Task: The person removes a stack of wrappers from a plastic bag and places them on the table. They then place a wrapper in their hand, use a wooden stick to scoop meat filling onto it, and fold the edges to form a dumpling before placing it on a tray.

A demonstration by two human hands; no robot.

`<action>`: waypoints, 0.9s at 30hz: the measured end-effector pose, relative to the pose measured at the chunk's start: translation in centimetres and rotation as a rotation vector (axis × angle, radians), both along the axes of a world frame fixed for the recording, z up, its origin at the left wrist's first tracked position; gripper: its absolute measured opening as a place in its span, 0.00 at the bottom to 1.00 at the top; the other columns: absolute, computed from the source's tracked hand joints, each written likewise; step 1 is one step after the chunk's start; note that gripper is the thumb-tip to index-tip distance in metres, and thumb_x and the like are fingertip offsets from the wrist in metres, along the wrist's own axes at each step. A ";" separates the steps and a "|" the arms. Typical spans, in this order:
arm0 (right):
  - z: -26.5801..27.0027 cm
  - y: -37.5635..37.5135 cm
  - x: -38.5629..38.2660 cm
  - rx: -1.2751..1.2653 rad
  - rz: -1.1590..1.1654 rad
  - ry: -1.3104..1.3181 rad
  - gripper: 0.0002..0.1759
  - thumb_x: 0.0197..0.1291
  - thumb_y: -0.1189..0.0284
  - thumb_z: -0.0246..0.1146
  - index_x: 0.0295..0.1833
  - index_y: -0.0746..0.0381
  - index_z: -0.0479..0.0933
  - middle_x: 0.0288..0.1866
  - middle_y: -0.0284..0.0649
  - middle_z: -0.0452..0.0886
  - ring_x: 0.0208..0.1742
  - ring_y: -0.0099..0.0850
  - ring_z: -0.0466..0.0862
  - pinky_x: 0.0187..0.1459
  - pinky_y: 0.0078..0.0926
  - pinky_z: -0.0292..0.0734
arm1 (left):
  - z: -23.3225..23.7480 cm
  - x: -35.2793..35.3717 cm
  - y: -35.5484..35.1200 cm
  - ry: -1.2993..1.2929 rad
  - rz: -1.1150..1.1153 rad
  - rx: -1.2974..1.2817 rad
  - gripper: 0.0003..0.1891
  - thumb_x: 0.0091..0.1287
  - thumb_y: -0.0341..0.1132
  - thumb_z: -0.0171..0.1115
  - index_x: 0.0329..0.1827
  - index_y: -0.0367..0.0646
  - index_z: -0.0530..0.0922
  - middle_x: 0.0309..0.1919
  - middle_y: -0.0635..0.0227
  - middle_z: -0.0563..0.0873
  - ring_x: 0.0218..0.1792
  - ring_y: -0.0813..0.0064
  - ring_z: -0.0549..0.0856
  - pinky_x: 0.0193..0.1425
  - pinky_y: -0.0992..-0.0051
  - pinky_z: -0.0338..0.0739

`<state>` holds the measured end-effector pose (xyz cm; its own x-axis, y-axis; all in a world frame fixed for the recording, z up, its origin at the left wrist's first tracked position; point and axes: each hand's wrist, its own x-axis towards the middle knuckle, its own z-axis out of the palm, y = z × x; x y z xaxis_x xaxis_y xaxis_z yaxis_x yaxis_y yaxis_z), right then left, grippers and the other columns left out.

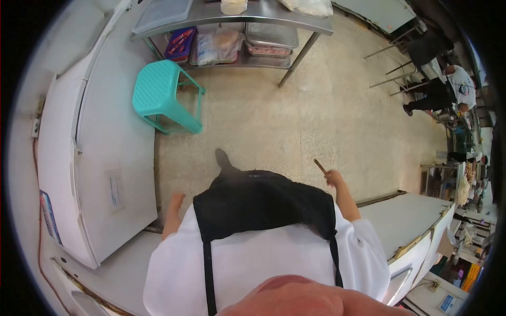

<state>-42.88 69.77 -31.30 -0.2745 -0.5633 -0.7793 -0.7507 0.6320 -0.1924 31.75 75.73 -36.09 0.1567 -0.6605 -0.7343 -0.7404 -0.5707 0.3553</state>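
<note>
The right hand (333, 178) is out to the side of the black apron (258, 203), its grip pinching one end of a narrow brown stick (319, 165). The stick's free end points forward and toward the left, above the pale floor (258, 116) and well apart from the table (237, 24). The left hand (177, 201) is low on the other side, between the apron and the white cabinet (118, 152); I cannot tell whether its grip is spread or pressed together (it shows small and partly turned away). A dark shoe (222, 157) shows just ahead of the apron.

The steel table is ahead. A translucent lidded tray (163, 15) lies at its left corner, a pale container (233, 6) sits by the near edge around the middle, and a pale bag (308, 6) rests at the right corner. On the lower shelf (274, 61) are a purple and red package (180, 43) at the left end, a clear plastic bag (216, 45) beside it, and a metal tray (271, 36) toward the right end.

A green stool (158, 89) stands on the floor near the table's left leg, beside the cabinet. Far off to the right, a person in a white shirt (463, 87) is near another table (435, 68).
</note>
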 end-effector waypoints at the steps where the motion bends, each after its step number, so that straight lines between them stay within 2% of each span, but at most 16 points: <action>1: 0.3 2.1 -0.8 -0.027 -0.072 0.006 0.13 0.59 0.67 0.64 0.37 0.68 0.80 0.22 0.41 0.82 0.19 0.31 0.81 0.23 0.32 0.77 | 2.0 -0.7 1.2 0.011 0.138 0.073 0.14 0.67 0.39 0.55 0.43 0.38 0.83 0.43 0.52 0.85 0.46 0.50 0.82 0.47 0.57 0.76; 2: 0.5 3.9 -1.3 -0.051 -0.144 0.008 0.12 0.58 0.68 0.65 0.39 0.67 0.80 0.22 0.40 0.81 0.19 0.31 0.81 0.23 0.31 0.77 | 2.1 -0.4 2.8 -0.010 0.180 0.095 0.14 0.67 0.39 0.54 0.43 0.38 0.83 0.43 0.52 0.85 0.46 0.50 0.82 0.47 0.58 0.76; 4: -1.4 6.7 -2.2 -0.065 -0.266 0.015 0.14 0.58 0.66 0.66 0.31 0.68 0.79 0.17 0.42 0.78 0.14 0.33 0.78 0.17 0.35 0.72 | -0.9 -0.3 4.3 -0.030 0.035 0.062 0.14 0.68 0.39 0.54 0.43 0.38 0.83 0.43 0.52 0.85 0.46 0.50 0.82 0.48 0.58 0.76; 5: -1.5 6.6 -1.6 -0.034 -0.205 0.018 0.15 0.57 0.65 0.66 0.30 0.68 0.79 0.17 0.42 0.77 0.14 0.33 0.78 0.17 0.35 0.71 | -2.6 -0.4 4.6 -0.041 -0.050 0.034 0.14 0.68 0.39 0.53 0.43 0.38 0.83 0.43 0.52 0.85 0.46 0.51 0.83 0.48 0.58 0.76; 7: -1.4 6.5 0.8 0.026 -0.096 0.025 0.16 0.56 0.64 0.67 0.30 0.69 0.79 0.17 0.42 0.77 0.14 0.33 0.78 0.17 0.35 0.71 | -8.8 -0.7 2.8 -0.067 -0.423 -0.094 0.15 0.69 0.39 0.53 0.43 0.38 0.83 0.43 0.52 0.85 0.47 0.51 0.83 0.49 0.59 0.76; 9: -4.4 5.1 2.7 -0.032 0.001 -0.126 0.18 0.54 0.62 0.69 0.32 0.69 0.80 0.21 0.45 0.80 0.19 0.35 0.81 0.23 0.38 0.75 | -13.0 -3.1 -1.9 -0.105 -0.879 -0.287 0.15 0.70 0.39 0.52 0.44 0.38 0.83 0.43 0.52 0.85 0.47 0.51 0.83 0.50 0.59 0.76; 10: -4.7 3.6 4.2 -0.035 0.117 -0.143 0.19 0.54 0.60 0.68 0.34 0.69 0.81 0.25 0.48 0.82 0.26 0.39 0.83 0.30 0.40 0.77 | -9.1 -5.9 -3.5 -0.029 -0.532 -0.163 0.15 0.70 0.39 0.51 0.44 0.38 0.83 0.44 0.52 0.85 0.48 0.52 0.83 0.52 0.60 0.76; 11: -4.8 1.6 6.0 -0.038 0.234 -0.157 0.20 0.54 0.59 0.68 0.36 0.69 0.81 0.30 0.51 0.84 0.32 0.43 0.85 0.36 0.42 0.79 | 1.8 -11.5 -6.6 0.034 -0.160 -0.103 0.15 0.71 0.38 0.51 0.45 0.39 0.83 0.45 0.52 0.85 0.49 0.53 0.83 0.54 0.61 0.75; 13: -2.3 -2.3 10.2 -0.138 0.495 -0.084 0.21 0.58 0.57 0.63 0.42 0.66 0.82 0.41 0.54 0.84 0.45 0.50 0.84 0.48 0.44 0.77 | 1.1 -13.6 -9.8 0.179 -0.255 -0.324 0.16 0.69 0.40 0.51 0.46 0.37 0.82 0.47 0.50 0.85 0.52 0.52 0.82 0.58 0.61 0.73; 15: -0.8 -5.0 13.3 -0.390 0.521 -0.120 0.22 0.65 0.57 0.56 0.47 0.67 0.80 0.42 0.53 0.84 0.43 0.49 0.84 0.45 0.44 0.77 | 3.4 -15.7 -12.6 0.251 -0.325 -0.314 0.16 0.69 0.40 0.52 0.46 0.37 0.82 0.47 0.50 0.84 0.53 0.51 0.81 0.59 0.61 0.73; 17: 0.0 -7.3 15.6 -0.518 0.528 -0.151 0.22 0.67 0.58 0.55 0.50 0.66 0.78 0.40 0.51 0.84 0.40 0.45 0.85 0.44 0.42 0.78 | 4.3 -16.2 -13.9 0.263 -0.370 -0.314 0.17 0.68 0.42 0.54 0.46 0.37 0.82 0.47 0.50 0.84 0.53 0.51 0.80 0.59 0.60 0.73; 21: 4.0 -8.9 18.2 -0.436 0.415 -0.231 0.20 0.67 0.60 0.54 0.49 0.66 0.77 0.33 0.47 0.82 0.36 0.39 0.84 0.40 0.39 0.78 | 2.2 -13.3 -14.4 0.072 -0.425 -0.328 0.20 0.65 0.47 0.58 0.45 0.38 0.83 0.48 0.50 0.84 0.52 0.50 0.81 0.57 0.58 0.73; 22: 3.8 -8.5 18.1 -0.440 0.419 -0.230 0.19 0.67 0.60 0.54 0.49 0.66 0.77 0.31 0.45 0.81 0.34 0.38 0.83 0.39 0.38 0.78 | 1.6 -11.7 -13.3 0.000 -0.437 -0.327 0.21 0.64 0.49 0.59 0.44 0.38 0.83 0.48 0.49 0.84 0.51 0.51 0.81 0.56 0.57 0.73; 24: 2.6 -7.6 17.1 -0.401 0.441 -0.210 0.19 0.67 0.60 0.54 0.47 0.66 0.78 0.30 0.44 0.81 0.32 0.37 0.83 0.37 0.38 0.78 | 0.2 -8.1 -11.2 -0.028 -0.439 -0.119 0.24 0.63 0.54 0.59 0.39 0.37 0.84 0.43 0.48 0.85 0.46 0.51 0.83 0.52 0.56 0.74; 26: 0.2 -5.8 14.4 -0.320 0.468 -0.171 0.19 0.67 0.60 0.55 0.47 0.67 0.78 0.30 0.45 0.82 0.30 0.38 0.83 0.36 0.38 0.78 | -1.6 -5.4 -8.2 -0.110 -0.397 -0.039 0.24 0.64 0.54 0.58 0.35 0.37 0.84 0.37 0.47 0.86 0.43 0.50 0.84 0.48 0.57 0.76; 27: -0.7 -4.5 13.2 -0.275 0.435 -0.137 0.19 0.66 0.60 0.55 0.46 0.67 0.79 0.31 0.45 0.83 0.30 0.38 0.84 0.36 0.38 0.78 | -3.0 -3.8 -6.2 -0.009 -0.334 -0.136 0.24 0.65 0.53 0.59 0.34 0.36 0.84 0.34 0.47 0.86 0.41 0.51 0.85 0.46 0.58 0.76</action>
<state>-29.69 65.23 -31.98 0.1240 -0.7912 -0.5988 -0.8883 0.1804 -0.4223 27.91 69.56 -39.13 -0.0781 -0.7677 -0.6360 -0.8813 -0.2450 0.4040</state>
